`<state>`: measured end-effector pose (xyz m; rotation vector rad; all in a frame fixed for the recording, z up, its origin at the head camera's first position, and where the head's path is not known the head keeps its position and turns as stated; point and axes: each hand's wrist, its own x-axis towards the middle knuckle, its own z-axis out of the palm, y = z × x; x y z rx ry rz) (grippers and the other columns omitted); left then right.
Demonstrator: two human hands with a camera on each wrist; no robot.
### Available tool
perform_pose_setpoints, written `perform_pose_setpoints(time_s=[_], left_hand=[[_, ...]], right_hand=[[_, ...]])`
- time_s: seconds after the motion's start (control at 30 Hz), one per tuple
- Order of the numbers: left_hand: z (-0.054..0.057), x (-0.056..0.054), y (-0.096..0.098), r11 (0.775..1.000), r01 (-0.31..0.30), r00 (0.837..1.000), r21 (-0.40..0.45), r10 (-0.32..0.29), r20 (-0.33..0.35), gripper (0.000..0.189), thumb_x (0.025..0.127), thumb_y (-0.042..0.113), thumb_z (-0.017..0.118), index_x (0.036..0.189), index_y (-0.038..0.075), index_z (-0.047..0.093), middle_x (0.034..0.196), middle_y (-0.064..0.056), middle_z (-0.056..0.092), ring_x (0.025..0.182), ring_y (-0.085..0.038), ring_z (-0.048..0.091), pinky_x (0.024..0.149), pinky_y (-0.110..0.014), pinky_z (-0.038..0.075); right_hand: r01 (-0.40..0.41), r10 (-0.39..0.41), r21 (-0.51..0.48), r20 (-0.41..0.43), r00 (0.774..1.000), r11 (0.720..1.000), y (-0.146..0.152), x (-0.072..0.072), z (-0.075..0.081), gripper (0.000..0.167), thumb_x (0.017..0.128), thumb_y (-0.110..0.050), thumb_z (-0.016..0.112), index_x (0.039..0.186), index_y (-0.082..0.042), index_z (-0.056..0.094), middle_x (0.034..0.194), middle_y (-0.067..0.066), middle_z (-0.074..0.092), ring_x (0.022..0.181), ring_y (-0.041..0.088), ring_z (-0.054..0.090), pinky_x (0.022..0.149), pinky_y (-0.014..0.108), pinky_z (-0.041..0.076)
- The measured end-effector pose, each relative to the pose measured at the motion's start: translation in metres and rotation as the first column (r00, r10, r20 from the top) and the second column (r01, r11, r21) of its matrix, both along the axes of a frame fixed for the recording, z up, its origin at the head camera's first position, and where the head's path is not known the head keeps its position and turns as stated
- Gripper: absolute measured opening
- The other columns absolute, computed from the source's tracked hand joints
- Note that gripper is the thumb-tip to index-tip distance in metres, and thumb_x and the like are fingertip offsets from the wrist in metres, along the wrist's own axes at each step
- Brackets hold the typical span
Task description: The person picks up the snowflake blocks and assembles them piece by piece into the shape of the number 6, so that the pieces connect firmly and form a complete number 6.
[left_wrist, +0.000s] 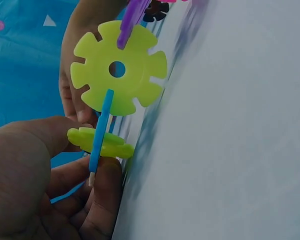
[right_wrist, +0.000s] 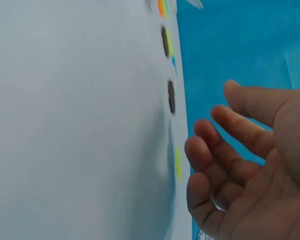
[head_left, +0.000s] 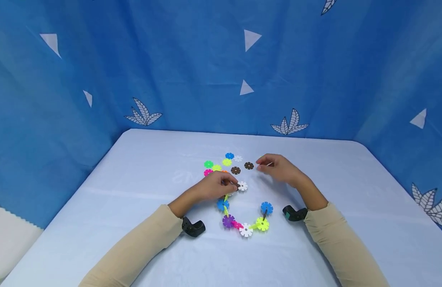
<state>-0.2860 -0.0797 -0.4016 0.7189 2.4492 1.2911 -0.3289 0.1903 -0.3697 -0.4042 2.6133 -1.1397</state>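
My left hand [head_left: 218,185] pinches the far left end of a curved chain of interlocking plastic snowflake discs, close to a white disc [head_left: 242,186]. From there the chain runs through a blue disc [head_left: 222,205], a purple disc [head_left: 228,221], a white disc [head_left: 246,230] and a yellow disc [head_left: 262,224] to a blue disc [head_left: 266,208]. In the left wrist view, a large yellow disc [left_wrist: 97,87] stands by the fingers; the pinched spot is mostly hidden. My right hand [head_left: 279,169] has relaxed, parted fingers holding nothing, just right of a loose brown disc [head_left: 249,166].
Loose discs lie beyond the left hand, among them a brown disc [head_left: 236,170], a green disc [head_left: 208,164] and a blue disc [head_left: 229,156]. Black wrist devices [head_left: 193,227] sit at both cuffs. A blue curtain [head_left: 192,71] hangs behind the white table [head_left: 142,163].
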Motion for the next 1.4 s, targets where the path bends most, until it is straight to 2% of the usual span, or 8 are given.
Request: perform_pose_setpoints(time_s=[0.1, 0.23, 0.4, 0.6, 0.87, 1.1, 1.2, 1.4], left_hand=[[0.000, 0.000, 0.000, 1.000, 0.007, 1.000, 0.002, -0.007, -0.005, 0.019, 0.098, 0.021, 0.068, 0.114, 0.012, 0.073, 0.088, 0.001, 0.064, 0.071, -0.014, 0.056, 0.068, -0.030, 0.048], [0.000, 0.001, -0.001, 1.000, 0.008, 1.000, -0.008, -0.008, -0.011, 0.019, 0.098, 0.019, 0.068, 0.114, 0.012, 0.074, 0.088, 0.002, 0.063, 0.073, -0.014, 0.055, 0.068, -0.029, 0.048], [0.000, 0.001, -0.001, 0.999, 0.026, 0.999, -0.027, -0.027, -0.024, 0.020, 0.098, 0.019, 0.067, 0.116, 0.013, 0.074, 0.089, 0.003, 0.063, 0.077, -0.014, 0.055, 0.071, -0.028, 0.048], [-0.001, -0.001, 0.001, 0.999, 0.020, 0.999, -0.039, -0.021, -0.025, 0.018, 0.098, 0.019, 0.067, 0.115, 0.014, 0.074, 0.088, 0.003, 0.063, 0.076, -0.014, 0.055, 0.070, -0.029, 0.047], [-0.002, -0.001, 0.001, 0.999, 0.021, 1.000, -0.039, -0.022, -0.020, 0.018, 0.099, 0.019, 0.067, 0.115, 0.014, 0.074, 0.088, 0.002, 0.063, 0.076, -0.014, 0.054, 0.070, -0.029, 0.047], [-0.003, -0.001, 0.000, 1.000, 0.005, 1.000, -0.029, -0.006, -0.024, 0.020, 0.098, 0.020, 0.066, 0.115, 0.012, 0.074, 0.089, 0.002, 0.064, 0.074, -0.014, 0.057, 0.068, -0.029, 0.048], [-0.002, -0.001, 0.000, 1.000, 0.003, 1.000, -0.019, -0.004, -0.025, 0.021, 0.098, 0.021, 0.066, 0.116, 0.011, 0.073, 0.086, 0.001, 0.064, 0.069, -0.014, 0.057, 0.066, -0.029, 0.048], [-0.001, -0.002, 0.001, 1.000, 0.021, 0.999, -0.018, -0.022, -0.029, 0.022, 0.098, 0.020, 0.067, 0.117, 0.010, 0.072, 0.083, 0.001, 0.064, 0.064, -0.012, 0.056, 0.063, -0.028, 0.047]], right_hand=[[0.072, -0.070, 0.080, -0.024, 0.997, 0.994, 0.006, -0.015, 0.004, 0.039, 0.103, -0.022, 0.061, 0.139, -0.005, 0.057, 0.132, 0.020, 0.054, 0.117, 0.038, 0.052, 0.090, 0.049, 0.050], [0.071, -0.064, 0.244, -0.038, 0.997, 0.967, 0.005, -0.031, 0.001, 0.051, 0.103, -0.022, 0.057, 0.149, -0.002, 0.047, 0.143, 0.029, 0.043, 0.128, 0.043, 0.045, 0.104, 0.057, 0.041], [0.094, -0.080, 0.291, -0.060, 0.995, 0.952, 0.004, -0.036, -0.006, 0.039, 0.101, -0.014, 0.061, 0.138, -0.001, 0.059, 0.132, 0.029, 0.050, 0.118, 0.041, 0.050, 0.099, 0.054, 0.044], [0.100, -0.097, 0.223, -0.023, 0.995, 0.970, 0.012, -0.024, -0.006, 0.022, 0.093, -0.009, 0.071, 0.112, -0.002, 0.063, 0.108, 0.016, 0.057, 0.099, 0.032, 0.051, 0.083, 0.042, 0.047], [0.044, -0.046, 0.056, 0.029, 0.999, 0.997, 0.015, 0.004, -0.010, 0.012, 0.095, -0.005, 0.068, 0.104, -0.002, 0.061, 0.089, 0.010, 0.058, 0.080, 0.024, 0.050, 0.067, 0.033, 0.043], [-0.117, 0.112, 0.062, 0.084, 0.990, 0.991, 0.001, 0.021, -0.001, 0.008, 0.092, -0.004, 0.069, 0.099, -0.004, 0.064, 0.087, 0.008, 0.061, 0.076, 0.023, 0.055, 0.066, 0.033, 0.048], [-0.162, 0.157, 0.081, 0.069, 0.985, 0.983, -0.008, 0.029, 0.004, 0.011, 0.090, -0.005, 0.073, 0.095, -0.007, 0.063, 0.088, 0.007, 0.062, 0.078, 0.024, 0.056, 0.067, 0.034, 0.051], [-0.156, 0.158, 0.145, -0.004, 0.987, 0.977, -0.023, 0.036, 0.003, 0.015, 0.087, -0.006, 0.077, 0.090, -0.010, 0.063, 0.088, 0.003, 0.064, 0.082, 0.022, 0.057, 0.069, 0.033, 0.053]])
